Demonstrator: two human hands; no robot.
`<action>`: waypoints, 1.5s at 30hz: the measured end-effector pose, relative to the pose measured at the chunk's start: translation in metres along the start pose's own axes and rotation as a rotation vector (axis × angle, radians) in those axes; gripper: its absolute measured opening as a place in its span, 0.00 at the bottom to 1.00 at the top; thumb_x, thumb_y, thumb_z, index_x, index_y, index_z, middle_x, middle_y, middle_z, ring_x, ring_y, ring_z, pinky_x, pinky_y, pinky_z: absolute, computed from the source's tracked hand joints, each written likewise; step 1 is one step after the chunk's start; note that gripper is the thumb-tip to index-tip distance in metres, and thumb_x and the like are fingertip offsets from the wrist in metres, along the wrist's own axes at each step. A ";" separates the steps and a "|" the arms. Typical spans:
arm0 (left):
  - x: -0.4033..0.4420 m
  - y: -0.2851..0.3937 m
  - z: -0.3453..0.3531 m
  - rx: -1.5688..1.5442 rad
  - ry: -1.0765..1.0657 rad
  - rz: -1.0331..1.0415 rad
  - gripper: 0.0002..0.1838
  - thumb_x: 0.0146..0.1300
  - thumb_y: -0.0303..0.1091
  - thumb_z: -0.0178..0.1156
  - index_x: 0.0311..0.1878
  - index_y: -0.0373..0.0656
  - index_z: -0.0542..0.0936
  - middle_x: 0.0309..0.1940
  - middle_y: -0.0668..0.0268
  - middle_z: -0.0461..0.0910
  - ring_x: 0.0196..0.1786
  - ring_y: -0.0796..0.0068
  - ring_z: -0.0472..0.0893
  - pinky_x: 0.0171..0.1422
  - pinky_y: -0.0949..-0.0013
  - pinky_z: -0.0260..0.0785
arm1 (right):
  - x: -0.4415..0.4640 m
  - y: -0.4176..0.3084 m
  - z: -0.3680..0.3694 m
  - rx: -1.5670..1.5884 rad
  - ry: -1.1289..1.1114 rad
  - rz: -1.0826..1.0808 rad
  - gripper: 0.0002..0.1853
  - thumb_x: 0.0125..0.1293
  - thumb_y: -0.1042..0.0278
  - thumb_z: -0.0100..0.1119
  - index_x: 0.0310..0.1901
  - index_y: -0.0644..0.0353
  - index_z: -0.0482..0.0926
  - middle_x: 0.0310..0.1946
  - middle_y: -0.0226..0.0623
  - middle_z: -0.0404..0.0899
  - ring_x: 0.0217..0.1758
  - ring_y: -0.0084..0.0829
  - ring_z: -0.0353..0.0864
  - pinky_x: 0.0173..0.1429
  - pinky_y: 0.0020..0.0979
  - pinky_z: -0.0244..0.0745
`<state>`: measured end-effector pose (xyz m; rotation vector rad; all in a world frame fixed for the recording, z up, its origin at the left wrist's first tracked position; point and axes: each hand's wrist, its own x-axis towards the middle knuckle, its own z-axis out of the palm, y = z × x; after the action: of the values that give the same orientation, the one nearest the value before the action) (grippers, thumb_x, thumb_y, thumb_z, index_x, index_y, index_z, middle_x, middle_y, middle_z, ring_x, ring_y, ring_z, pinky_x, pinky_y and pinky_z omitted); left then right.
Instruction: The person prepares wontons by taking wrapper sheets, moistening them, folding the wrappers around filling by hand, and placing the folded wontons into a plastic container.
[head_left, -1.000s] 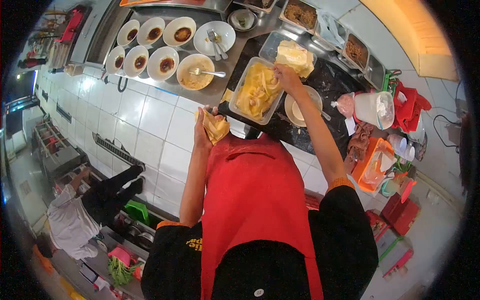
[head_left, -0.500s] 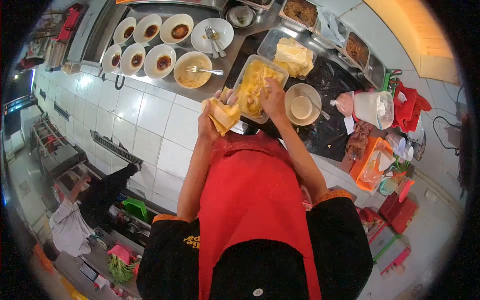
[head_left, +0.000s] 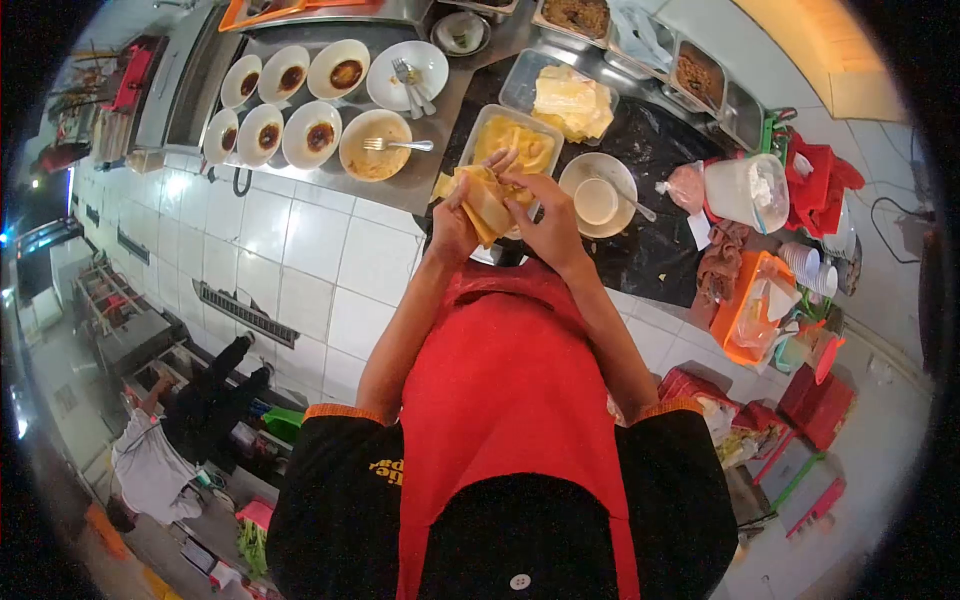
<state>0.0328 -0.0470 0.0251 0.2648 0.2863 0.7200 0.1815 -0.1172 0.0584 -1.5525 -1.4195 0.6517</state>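
Observation:
My left hand (head_left: 453, 232) grips a stack of yellow square wonton wrappers (head_left: 487, 212) in front of my apron. Against the stack's right side, the fingers of my right hand (head_left: 552, 225) are closed at the edge of the wrappers. Just beyond both hands is a clear plastic tub (head_left: 559, 143) with soft yellow folded pieces in it, partly hidden by my hands. To the right stands a white bowl (head_left: 622, 218) holding a smaller cup (head_left: 597, 203) and a spoon. Behind the tub, more yellow sheets (head_left: 573, 102) lie in a clear tray (head_left: 517, 82).
Several white bowls (head_left: 310, 135) with dark sauce stand at left, beside a used bowl (head_left: 375, 160) with a fork and a plate (head_left: 435, 65) with cutlery. Metal food pans (head_left: 700, 75) line the back. At right are a white bucket (head_left: 735, 190) and orange basket (head_left: 740, 325). Another person (head_left: 150, 460) is at far left.
My right hand has left the tub and come to the stack of wrappers. My left hand has moved right with the stack, nearer the tub.

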 end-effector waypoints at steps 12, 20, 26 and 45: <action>0.009 -0.035 0.000 0.213 0.025 -0.085 0.43 0.78 0.66 0.35 0.77 0.36 0.59 0.73 0.52 0.68 0.69 0.58 0.74 0.76 0.54 0.65 | -0.025 0.008 -0.018 0.136 0.066 0.039 0.17 0.59 0.76 0.71 0.50 0.62 0.82 0.43 0.42 0.85 0.49 0.37 0.85 0.53 0.35 0.78; -0.003 -0.039 -0.013 -0.153 -0.126 -0.170 0.41 0.74 0.67 0.47 0.72 0.38 0.66 0.61 0.51 0.78 0.62 0.54 0.81 0.68 0.46 0.74 | -0.040 -0.010 -0.040 0.349 0.164 0.222 0.14 0.66 0.80 0.66 0.53 0.65 0.80 0.41 0.32 0.84 0.45 0.21 0.83 0.52 0.25 0.79; -0.010 -0.057 -0.003 0.509 0.277 -0.218 0.24 0.66 0.36 0.71 0.61 0.39 0.74 0.52 0.61 0.83 0.49 0.66 0.86 0.51 0.60 0.85 | -0.053 0.014 -0.065 0.587 0.102 0.359 0.22 0.63 0.85 0.68 0.59 0.65 0.78 0.46 0.32 0.82 0.46 0.20 0.84 0.47 0.21 0.80; -0.016 -0.047 -0.005 0.656 0.342 -0.003 0.31 0.60 0.30 0.76 0.64 0.37 0.72 0.55 0.61 0.82 0.54 0.70 0.85 0.55 0.64 0.82 | -0.050 0.017 -0.071 -0.318 -0.065 -0.065 0.24 0.65 0.47 0.69 0.61 0.40 0.84 0.81 0.55 0.49 0.83 0.57 0.49 0.81 0.53 0.46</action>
<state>0.0481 -0.0912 0.0072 0.7653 0.8508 0.6496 0.2397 -0.1825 0.0662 -1.7324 -1.6778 0.4564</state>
